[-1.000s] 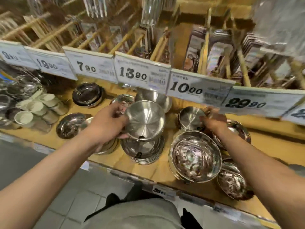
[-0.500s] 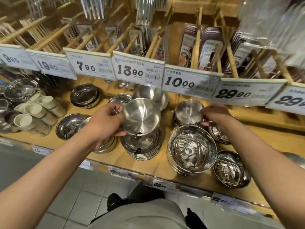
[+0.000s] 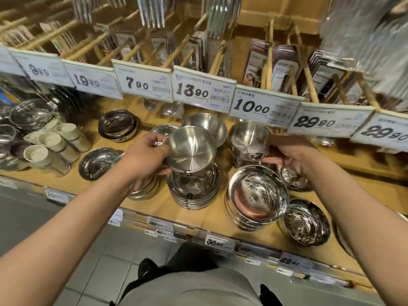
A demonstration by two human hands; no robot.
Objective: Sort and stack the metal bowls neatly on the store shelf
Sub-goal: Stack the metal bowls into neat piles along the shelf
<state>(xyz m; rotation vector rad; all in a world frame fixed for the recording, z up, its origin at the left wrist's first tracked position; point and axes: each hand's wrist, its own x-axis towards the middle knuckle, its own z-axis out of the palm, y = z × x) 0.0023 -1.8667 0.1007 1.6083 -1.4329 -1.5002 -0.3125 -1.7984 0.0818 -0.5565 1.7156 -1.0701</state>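
— Gripped at its left rim, thumb under and fingers curled over the top edge, that's how the left hand (image 3: 146,154) has the matte bowl (image 3: 191,150). It's tilted, mouth turned toward the camera, and it hangs directly above the stack of shiny bowls (image 3: 193,187) near the middle of the shelf (image 3: 159,202).

— So which way does it go from there?

— Down, I'd judge. The stack sits just below and slightly toward the shelf's front edge from the held bowl, so the left hand is plainly the nearer one. The bowl would need levelling before it nests.

— And further right?

— The right hand (image 3: 289,156) is curled round the side of a taller steel bowl (image 3: 249,142) at the back of the shelf, thumb low on its wall, fingers behind it. Whether it's lifted clear or resting on bowls beneath, I can't tell.

— Anything in its way?

— A large polished bowl (image 3: 257,195) sits just in front of it, toward the front edge, and a smaller one (image 3: 306,223) lies nearer the front right
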